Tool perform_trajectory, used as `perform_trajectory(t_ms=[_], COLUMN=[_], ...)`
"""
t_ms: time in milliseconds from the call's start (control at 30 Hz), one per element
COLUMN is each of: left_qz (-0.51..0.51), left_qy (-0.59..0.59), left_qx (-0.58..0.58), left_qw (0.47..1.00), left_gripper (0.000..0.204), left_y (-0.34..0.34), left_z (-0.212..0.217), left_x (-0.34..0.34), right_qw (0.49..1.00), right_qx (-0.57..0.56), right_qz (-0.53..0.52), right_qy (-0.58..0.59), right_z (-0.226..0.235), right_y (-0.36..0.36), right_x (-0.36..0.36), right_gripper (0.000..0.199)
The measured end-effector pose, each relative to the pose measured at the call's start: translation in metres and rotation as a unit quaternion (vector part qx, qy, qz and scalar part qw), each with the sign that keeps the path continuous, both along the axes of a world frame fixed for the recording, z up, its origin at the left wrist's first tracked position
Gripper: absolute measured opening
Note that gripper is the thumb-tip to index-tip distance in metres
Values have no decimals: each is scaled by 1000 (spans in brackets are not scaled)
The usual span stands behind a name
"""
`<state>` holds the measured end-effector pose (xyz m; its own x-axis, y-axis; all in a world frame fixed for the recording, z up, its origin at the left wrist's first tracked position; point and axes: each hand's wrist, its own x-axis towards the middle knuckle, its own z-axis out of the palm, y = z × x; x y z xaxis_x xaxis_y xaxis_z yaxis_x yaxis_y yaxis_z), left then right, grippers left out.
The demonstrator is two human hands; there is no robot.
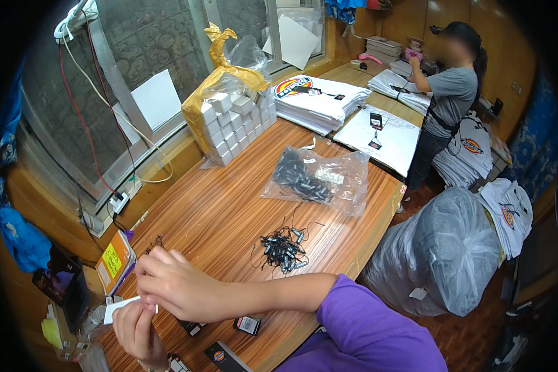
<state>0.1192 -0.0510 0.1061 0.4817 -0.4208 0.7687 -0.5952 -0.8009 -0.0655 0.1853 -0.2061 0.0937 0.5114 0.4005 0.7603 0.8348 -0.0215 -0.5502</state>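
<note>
At the near left of the table, my two hands meet over a small white card-like piece point(119, 309). My left hand point(137, 333) is closed in a pinch at its edge. My right hand point(177, 286) reaches across from the right with fingers curled down against the same piece, so its exact grip is partly hidden. Black hang tags lie below my right forearm, including one with a white label point(247, 325) and a longer one point(225, 357). Farther along the table is a tangled pile of black tag strings point(283, 249) with small fasteners.
A clear plastic bag point(352, 189) of black strings lies mid-table. Stacked small white boxes point(232, 127) stand by the window. Folded white shirts point(321, 105) sit at the far end, where a person point(456, 93) works. A large stuffed plastic sack point(434, 248) stands right of the table.
</note>
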Motion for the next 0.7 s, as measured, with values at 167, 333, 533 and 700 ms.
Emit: perform_trajectory(t_ms=[167,333,533,700], left_qz=[-25,-31,-77,-94], left_qy=[-3,23,94,93], left_qx=[-33,9,2,-87], left_qw=[999,999,993,987], left_gripper=[19,18,17,12], left_y=[-8,-13,-19,-26], left_z=[1,8,-12,-32], left_x=[2,0,3,4], right_qw=[976,973,824,826], right_qx=[52,55,259,279], right_qz=[180,201,388,385], right_qy=[113,96,321,304], right_z=[-4,-1,8,8], right_y=[1,-1,-9,-8], right_x=[12,15,18,18], right_gripper=[11,12,8,9])
